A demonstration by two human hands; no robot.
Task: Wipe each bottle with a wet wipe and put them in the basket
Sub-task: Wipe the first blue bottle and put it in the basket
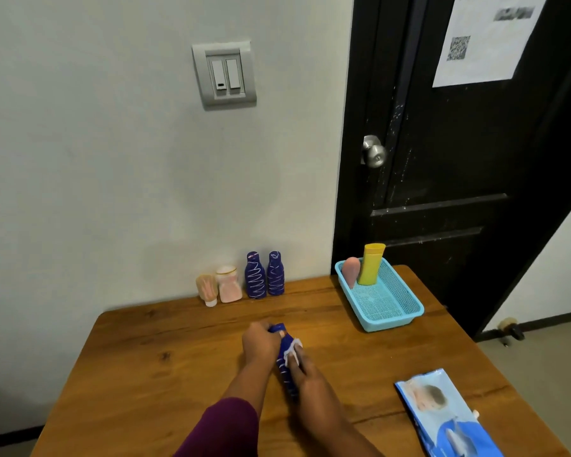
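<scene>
My left hand (260, 343) grips the cap end of a dark blue bottle (285, 364) with white squiggles, held tilted over the middle of the wooden table (178, 374). My right hand (299, 366) pinches a white wet wipe (292, 351) against the bottle's side. Two more blue bottles (255, 276) (275, 274) stand upright by the wall, with a pink bottle (229, 285) and a small beige tube (207, 289) to their left. The turquoise basket (394, 319) at the back right holds a yellow bottle (371, 264) and a pink tube (351, 271).
A blue wet-wipe pack (449, 417) lies flat near the table's front right corner. A black door (459, 166) with a metal knob (374, 151) stands behind the basket. The wall runs along the table's far edge.
</scene>
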